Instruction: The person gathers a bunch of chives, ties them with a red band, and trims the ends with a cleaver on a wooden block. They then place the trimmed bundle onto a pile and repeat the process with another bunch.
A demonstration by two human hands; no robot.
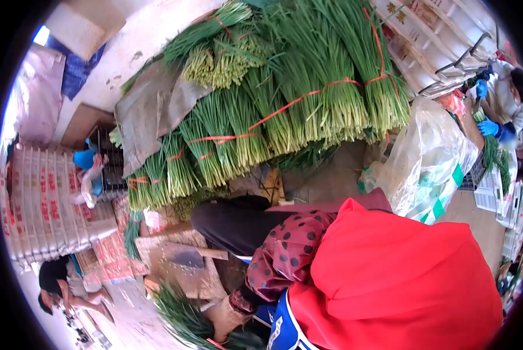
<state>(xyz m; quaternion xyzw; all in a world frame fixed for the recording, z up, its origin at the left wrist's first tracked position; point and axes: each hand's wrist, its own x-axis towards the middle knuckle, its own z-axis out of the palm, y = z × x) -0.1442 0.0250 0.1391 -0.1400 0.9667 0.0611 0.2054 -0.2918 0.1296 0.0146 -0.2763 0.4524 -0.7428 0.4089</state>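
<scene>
My right hand (223,318), in a tan glove, is at the lower left, below a red-cuffed, polka-dotted sleeve. Its fingers are closed around a bundle of garlic chives (177,309), whose long green leaves spread to the left. A bit of red tie shows beside the fingers. Just above the hand, a cleaver (183,255) with a wooden handle lies flat on a worn chopping board (162,274); nothing touches it. Green scraps dot the board. My left hand does not show; red cloth and the frame's lower edge cover that side.
Tied bundles of garlic chives (273,111) form a long heap across the top, partly under a grey cloth (162,99). Clear plastic sheeting (425,157) lies right of it. Stacked crates (51,198) stand left. A blue-gloved person (503,99) works at right; another person (63,286) sits lower left.
</scene>
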